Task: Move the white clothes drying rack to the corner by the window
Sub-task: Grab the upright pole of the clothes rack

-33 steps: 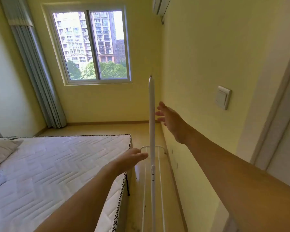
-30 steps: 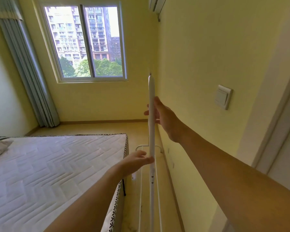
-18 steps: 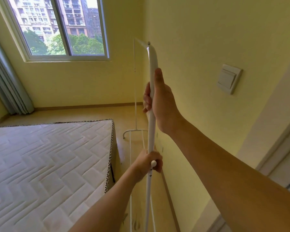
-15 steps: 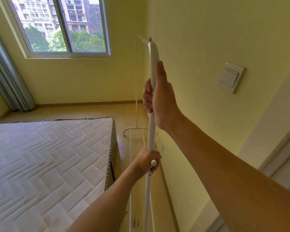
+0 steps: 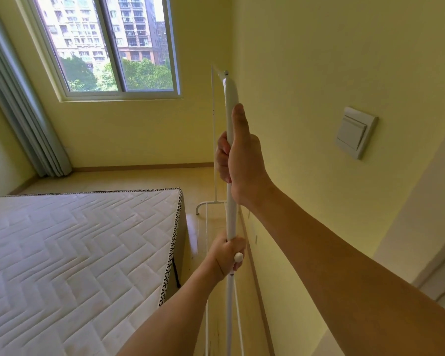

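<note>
Where both hands hung apart a second ago, right hand (image 5: 242, 160) and left hand (image 5: 228, 255) now clamp rack (image 5: 231, 217) post; carry to window (image 5: 108, 44) corner can begin.

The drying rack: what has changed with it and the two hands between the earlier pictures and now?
Both hands were open and off the pole; now the right hand is closed around the upright pole of the white drying rack, thumb up along it, and the left hand grips it lower, at the small knob. The head camera has come closer. The rack stays between the mattress and the wall, short of the corner by the window.
</note>
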A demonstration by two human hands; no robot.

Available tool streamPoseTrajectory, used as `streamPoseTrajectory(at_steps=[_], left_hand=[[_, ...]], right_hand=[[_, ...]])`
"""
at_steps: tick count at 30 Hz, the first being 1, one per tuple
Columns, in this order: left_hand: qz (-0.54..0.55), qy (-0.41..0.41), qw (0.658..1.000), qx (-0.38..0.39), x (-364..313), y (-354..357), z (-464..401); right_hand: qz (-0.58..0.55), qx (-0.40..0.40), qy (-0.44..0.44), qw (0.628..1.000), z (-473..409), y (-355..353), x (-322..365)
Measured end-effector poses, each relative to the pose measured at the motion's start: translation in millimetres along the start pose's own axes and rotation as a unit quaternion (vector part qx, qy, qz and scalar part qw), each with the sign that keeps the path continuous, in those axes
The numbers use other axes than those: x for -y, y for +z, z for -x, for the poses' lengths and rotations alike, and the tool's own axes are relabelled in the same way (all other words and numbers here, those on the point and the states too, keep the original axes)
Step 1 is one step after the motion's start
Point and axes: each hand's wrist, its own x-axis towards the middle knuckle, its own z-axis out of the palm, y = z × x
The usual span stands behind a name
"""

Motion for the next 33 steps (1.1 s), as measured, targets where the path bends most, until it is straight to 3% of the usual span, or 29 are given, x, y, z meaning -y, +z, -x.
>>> streamPoseTrajectory(at_steps=[9,33], left_hand=[[-0.013,0.013,0.999,-0.038,3,6,-52],[-0.004,0.0,0.999,-0.037,4,-48,-234]], right_hand=[[0.016,0.003,0.002,1.0,-48,-20,-9],[0.016,-0.01,0.018,1.0,-235,-22,-59]])
